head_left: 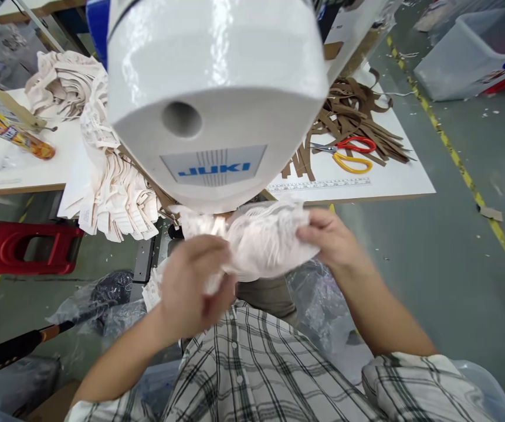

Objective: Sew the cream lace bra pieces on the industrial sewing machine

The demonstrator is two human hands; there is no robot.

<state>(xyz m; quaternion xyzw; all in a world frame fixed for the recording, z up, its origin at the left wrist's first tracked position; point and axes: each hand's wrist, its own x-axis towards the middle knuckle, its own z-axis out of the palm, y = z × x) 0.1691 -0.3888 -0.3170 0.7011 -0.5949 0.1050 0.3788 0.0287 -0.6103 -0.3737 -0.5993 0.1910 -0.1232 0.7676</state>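
Under the head of a white JUKI sewing machine (217,105), a pale, gathered piece of fabric (270,237) stretches between my hands. My right hand (329,234) pinches its right end between thumb and fingers. At its left end is my left hand (199,281), smeared by motion, so its grip on the fabric cannot be made out. The machine head hides the needle area. On the left of the machine bed hangs a folded chain of similar cream pieces (118,196), continuing up to a heap (67,82).
Red-and-yellow scissors (353,153), a ruler (318,184) and brown strips (358,114) lie on the right tabletop. A drink bottle (19,138) rests at left. A red stool (27,249) stands below it. Plastic bags (318,299) hang near my lap; a clear bin (476,55) sits far right.
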